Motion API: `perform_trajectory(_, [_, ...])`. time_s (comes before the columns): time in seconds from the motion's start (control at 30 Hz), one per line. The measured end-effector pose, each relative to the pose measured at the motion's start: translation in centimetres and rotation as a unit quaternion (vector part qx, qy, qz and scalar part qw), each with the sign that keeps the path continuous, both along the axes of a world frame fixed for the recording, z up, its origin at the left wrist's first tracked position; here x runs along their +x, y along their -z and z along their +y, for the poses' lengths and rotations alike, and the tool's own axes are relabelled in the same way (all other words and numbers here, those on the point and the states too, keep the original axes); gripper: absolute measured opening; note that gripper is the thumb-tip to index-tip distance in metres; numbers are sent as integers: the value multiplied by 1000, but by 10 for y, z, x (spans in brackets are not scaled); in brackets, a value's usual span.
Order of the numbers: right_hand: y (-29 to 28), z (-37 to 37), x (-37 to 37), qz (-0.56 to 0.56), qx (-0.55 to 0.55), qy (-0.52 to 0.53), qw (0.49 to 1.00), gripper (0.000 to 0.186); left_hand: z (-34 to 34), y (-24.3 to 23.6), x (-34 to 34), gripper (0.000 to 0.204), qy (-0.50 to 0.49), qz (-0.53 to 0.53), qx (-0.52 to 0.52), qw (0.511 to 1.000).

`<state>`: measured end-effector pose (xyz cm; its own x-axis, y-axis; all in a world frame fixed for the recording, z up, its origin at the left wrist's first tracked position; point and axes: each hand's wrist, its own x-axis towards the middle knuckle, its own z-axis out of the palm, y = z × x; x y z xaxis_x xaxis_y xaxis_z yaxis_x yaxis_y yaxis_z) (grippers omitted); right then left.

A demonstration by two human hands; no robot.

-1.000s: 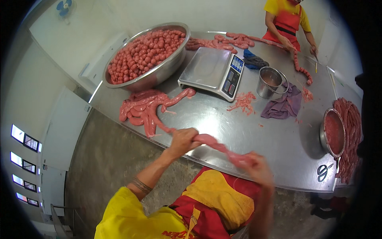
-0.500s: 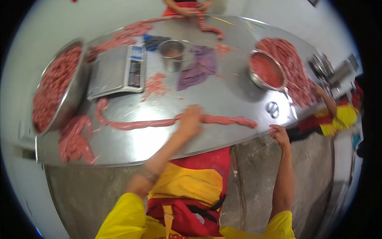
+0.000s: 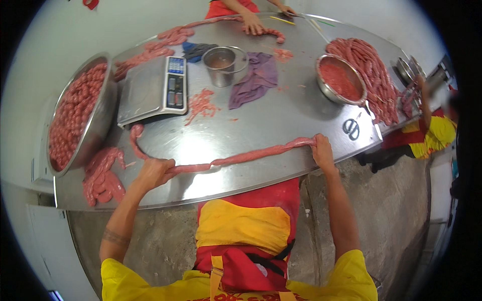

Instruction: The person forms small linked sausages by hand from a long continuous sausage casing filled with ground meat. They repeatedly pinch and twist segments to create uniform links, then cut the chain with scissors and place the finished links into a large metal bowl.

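A long raw sausage runs across the near side of the steel table. My left hand is closed around it left of centre. At its right end, my right hand grips the tip. Between the hands the sausage is stretched nearly straight, rising slightly to the right. Beyond my left hand, its other end curls up beside the scale. A loose heap of sausage casing and filling lies left of my left hand, at the table's edge.
Big steel bowl of linked sausages at left; pot, purple cloth and meat scraps mid-table. Right: bowl of ground meat, sausage coils, black-handled scissors. Co-workers' hands opposite; another person at right.
My left hand has slid left along the sausage, from its middle toward the scale. My right hand has moved left and closed on the right end. The person opposite has spread their hands apart.
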<state>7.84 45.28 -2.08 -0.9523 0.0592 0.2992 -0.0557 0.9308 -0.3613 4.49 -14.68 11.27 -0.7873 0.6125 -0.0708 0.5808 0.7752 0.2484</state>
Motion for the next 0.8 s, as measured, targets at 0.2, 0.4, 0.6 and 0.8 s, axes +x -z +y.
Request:
perform_trajectory(0.2, [-49,-55,-60,-240,-90,-240,936,18,-81,-52,30,20,-133,28,26,990])
perform_trajectory(0.4, [-40,-77,-65,-176,-99,-151,968,19,-118,0,31,33,-297,-503,269,766])
perform_trajectory(0.6, [-15,-55,-18,-208,-103,-112,966,19,-112,97,39,42,-292,-291,212,886])
perform_trajectory(0.8, [-51,-82,-26,-262,-171,-118,943,17,-38,88,55,40,-179,106,70,976])
